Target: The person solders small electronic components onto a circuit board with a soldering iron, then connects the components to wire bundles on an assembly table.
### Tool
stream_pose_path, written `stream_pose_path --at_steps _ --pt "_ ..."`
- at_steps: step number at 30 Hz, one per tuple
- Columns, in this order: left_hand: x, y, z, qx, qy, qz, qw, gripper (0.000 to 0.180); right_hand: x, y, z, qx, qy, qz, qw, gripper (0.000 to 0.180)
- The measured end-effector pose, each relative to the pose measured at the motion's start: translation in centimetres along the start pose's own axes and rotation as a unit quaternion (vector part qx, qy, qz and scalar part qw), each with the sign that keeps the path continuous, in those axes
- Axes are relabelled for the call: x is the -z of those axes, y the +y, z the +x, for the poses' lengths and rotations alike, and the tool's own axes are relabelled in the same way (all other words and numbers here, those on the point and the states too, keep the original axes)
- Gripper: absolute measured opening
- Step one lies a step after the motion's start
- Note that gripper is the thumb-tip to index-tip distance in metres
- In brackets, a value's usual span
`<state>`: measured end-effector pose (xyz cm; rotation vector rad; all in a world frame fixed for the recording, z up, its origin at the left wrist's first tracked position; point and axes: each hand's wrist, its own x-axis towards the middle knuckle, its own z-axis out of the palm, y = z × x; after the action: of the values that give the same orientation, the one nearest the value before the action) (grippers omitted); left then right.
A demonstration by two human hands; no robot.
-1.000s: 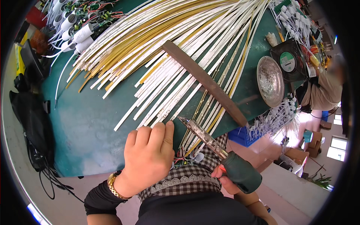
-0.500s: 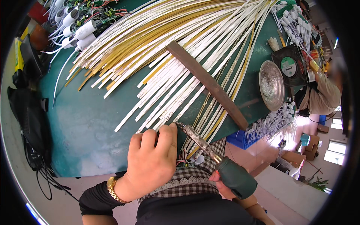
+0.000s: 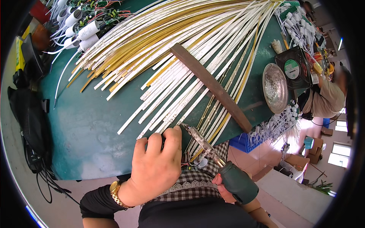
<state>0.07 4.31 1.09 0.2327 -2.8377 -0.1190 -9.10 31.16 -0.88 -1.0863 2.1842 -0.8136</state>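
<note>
My right hand (image 3: 225, 190) grips a soldering iron (image 3: 238, 182) by its dark green handle. The iron's spattered metal barrel slants up and left, and its tip lies close to my left fingertips, by the near ends of the strips. My left hand (image 3: 156, 167) is closed with its fingers curled down at the table's near edge; what they pinch is hidden under them. Long thin white and yellow strips (image 3: 133, 117) fan across the table, their near ends reaching my left fingers. A curved brown bar (image 3: 213, 85) lies across the strips.
White lamp bases with wires (image 3: 89, 30) pile up far left. A round metal dish (image 3: 275, 89) and a black fan (image 3: 294, 68) stand on the right of the green table (image 3: 87, 140). A blue crate (image 3: 243, 142) sits beyond its edge. Another person (image 3: 329, 97) is at far right.
My left hand has shifted slightly down and right, and its fingers have moved a little. The iron's handle has swung slightly left while its tip stays near the strip ends.
</note>
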Motion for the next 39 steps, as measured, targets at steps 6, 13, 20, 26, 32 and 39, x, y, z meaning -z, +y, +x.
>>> stream_pose_path --at_steps 6,13,20,26,32,39 --pt "0.1 0.0 0.0 0.002 -0.006 -0.004 1.000 0.052 0.5 -0.4 -0.2 -0.053 -0.020 0.014 0.998 0.047" --pt "0.1 -0.1 -0.1 -0.002 -0.009 -0.014 1.000 0.055 0.2 -0.3 0.2 -0.031 0.007 0.032 0.999 0.042" --pt "0.2 0.0 -0.1 0.001 -0.024 -0.013 1.000 0.056 0.4 -0.2 1.3 -0.058 -0.023 0.033 0.997 0.032" --pt "0.0 -0.1 -0.1 0.004 -0.009 -0.020 1.000 0.056 -0.2 -0.1 1.2 -0.035 0.015 0.061 0.997 0.030" --pt "-0.1 -0.3 -0.1 0.019 0.011 -0.052 0.998 0.053 0.0 -0.3 1.5 -0.027 0.041 0.026 0.998 0.025" --pt "0.0 -0.5 0.0 0.049 0.035 -0.098 0.993 0.046 0.1 -0.1 2.2 0.012 0.015 0.015 1.000 0.026"
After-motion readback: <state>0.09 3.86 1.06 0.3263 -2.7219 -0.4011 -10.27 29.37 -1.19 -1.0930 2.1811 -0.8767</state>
